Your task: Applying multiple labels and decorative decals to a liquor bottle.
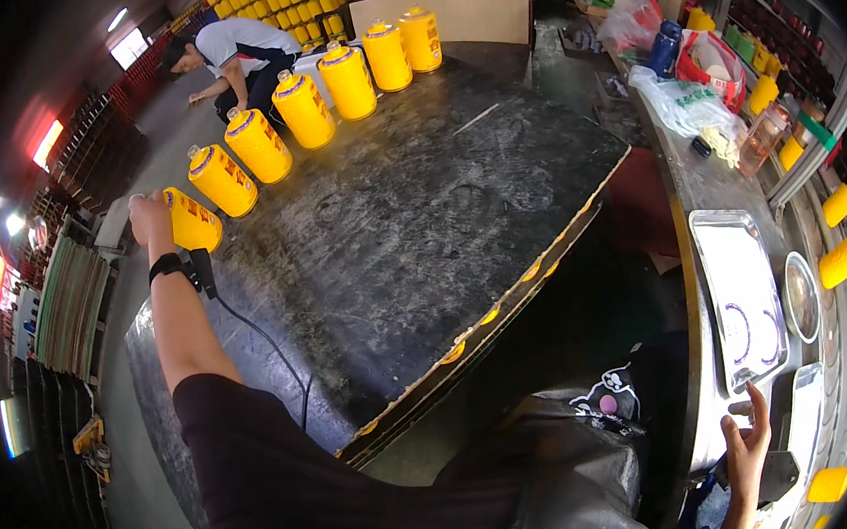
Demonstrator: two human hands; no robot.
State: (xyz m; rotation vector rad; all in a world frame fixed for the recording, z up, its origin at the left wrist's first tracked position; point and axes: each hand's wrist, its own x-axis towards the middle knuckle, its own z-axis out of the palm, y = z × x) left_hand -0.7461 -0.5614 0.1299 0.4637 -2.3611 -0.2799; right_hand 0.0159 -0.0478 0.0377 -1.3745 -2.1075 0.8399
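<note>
Near the left end of the dark table, my left hand (149,218) is closed at the top of a yellow bottle (193,223); its fingers cover the bottle's neck. A black strap with a small device and a cable is on that wrist. Several more yellow bottles, such as the nearest one (223,181), stand in a curved row along the table's far edge. At the lower right, my right hand (746,443) has its fingers apart and holds nothing. It is beside the near end of a shiny metal tray (741,289), in which purple-edged rings lie.
The black tabletop (421,235) has a worn edge. On the right-hand bench are a round metal dish (801,296), plastic bags (695,109), a dark blue bottle (664,48) and a clear bottle (764,138). Beyond the table another person (238,55) bends down. Stacked yellow bottles (283,2) fill the back.
</note>
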